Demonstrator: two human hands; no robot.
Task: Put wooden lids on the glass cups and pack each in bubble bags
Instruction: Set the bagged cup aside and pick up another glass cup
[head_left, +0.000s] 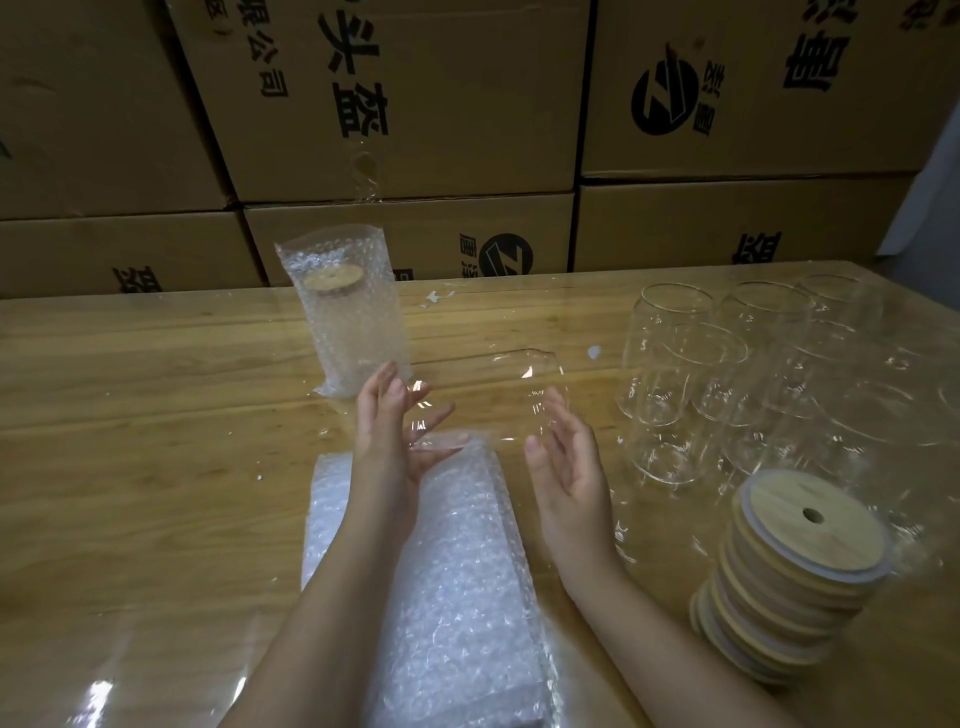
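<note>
Clear glass cups (727, 364), pale wooden lids (810, 525) (grey-rimmed), black-printed brown boxes (405, 104), honey-toned table (156, 415)

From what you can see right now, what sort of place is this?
Probably a warehouse or packing room: stacked cardboard cartons line the back, and the wooden table holds empty glass cups, a stack of wooden lids and bubble bags.

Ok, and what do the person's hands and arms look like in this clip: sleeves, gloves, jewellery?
Both arms are bare all the way to the bottom edge of the picture, with no sleeve in view. The left hand and the right hand wear no gloves. No ring, watch or bracelet shows on either. The fingernails look short and unpainted.
</note>
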